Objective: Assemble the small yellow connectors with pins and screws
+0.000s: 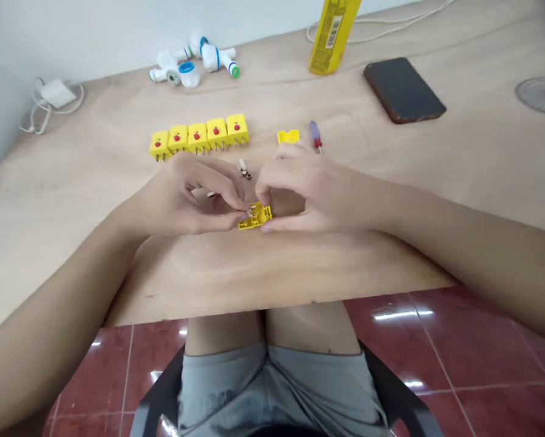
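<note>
Between left hand [186, 197] and right hand [309, 191], yellow connector shell [255, 216], both grips pinching it

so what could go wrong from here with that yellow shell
The left hand and right hand pinch the open yellow plastic shell near the wooden table's front edge; its metal inserts might drop onto the red tiled floor. The loose small metal clips behind the fingers could get knocked away.
</note>
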The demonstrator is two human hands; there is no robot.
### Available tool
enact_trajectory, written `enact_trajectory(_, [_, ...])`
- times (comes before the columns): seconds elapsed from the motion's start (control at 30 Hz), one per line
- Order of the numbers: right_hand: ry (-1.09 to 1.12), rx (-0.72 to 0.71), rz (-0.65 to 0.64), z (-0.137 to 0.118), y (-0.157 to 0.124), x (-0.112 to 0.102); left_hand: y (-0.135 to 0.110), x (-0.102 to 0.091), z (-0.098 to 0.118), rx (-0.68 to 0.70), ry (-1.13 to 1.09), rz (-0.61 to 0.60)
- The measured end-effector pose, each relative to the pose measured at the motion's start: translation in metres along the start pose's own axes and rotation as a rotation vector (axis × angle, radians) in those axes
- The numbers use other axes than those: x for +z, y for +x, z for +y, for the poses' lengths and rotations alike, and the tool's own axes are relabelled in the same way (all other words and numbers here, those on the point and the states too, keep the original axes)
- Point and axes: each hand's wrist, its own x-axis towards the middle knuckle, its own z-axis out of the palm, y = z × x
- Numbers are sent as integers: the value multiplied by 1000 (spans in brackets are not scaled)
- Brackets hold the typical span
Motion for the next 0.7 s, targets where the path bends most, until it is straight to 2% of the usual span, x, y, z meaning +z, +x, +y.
enact_trajectory(0.2, [-13,-23,-4,3,-1,2,2,3,1,-27,-7,-11])
enact_trajectory(0.4, [-46,-41,-22,7,-1,5,-1,-1,-1,-28,-45,66])
enact_trajectory(0.53, [-21,-38,-1,4,-1,4,-3,-1,-1,-93,-38,34])
enact_trajectory(0.7, [17,-27,25,2,-1,3,-1,2,-1,-87,-43,26])
